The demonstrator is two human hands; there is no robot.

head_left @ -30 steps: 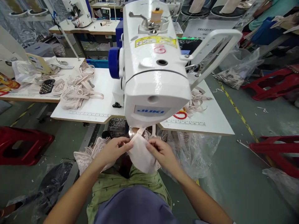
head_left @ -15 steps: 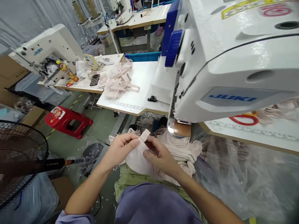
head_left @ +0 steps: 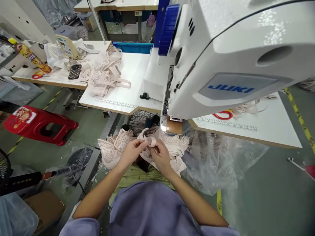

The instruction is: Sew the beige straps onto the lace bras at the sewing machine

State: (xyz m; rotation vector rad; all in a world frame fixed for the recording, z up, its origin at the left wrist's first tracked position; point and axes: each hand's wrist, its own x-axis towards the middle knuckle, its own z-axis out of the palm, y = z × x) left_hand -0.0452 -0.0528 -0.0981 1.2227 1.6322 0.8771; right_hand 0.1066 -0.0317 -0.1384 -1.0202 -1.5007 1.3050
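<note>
My left hand (head_left: 131,151) and my right hand (head_left: 160,155) meet over my lap, both pinching a small pale pink strap end (head_left: 152,141) of a lace bra piece (head_left: 114,147). More pale lace garments (head_left: 175,147) lie heaped on my lap just beyond the hands. The white JUKI sewing machine (head_left: 228,59) hangs right above and behind, its head over the hands.
A white sewing table (head_left: 123,98) carries a pile of pink lace bras (head_left: 103,77), a black remote (head_left: 74,71) and red scissors (head_left: 222,115). A red plastic stool (head_left: 39,123) stands on the floor at left. A clear plastic bag (head_left: 221,157) hangs at right; a fan (head_left: 5,170) sits far left.
The view has swung right and pulled back. The hands have shifted from holding a smooth cup piece to pinching a small strap end closer to the machine.
</note>
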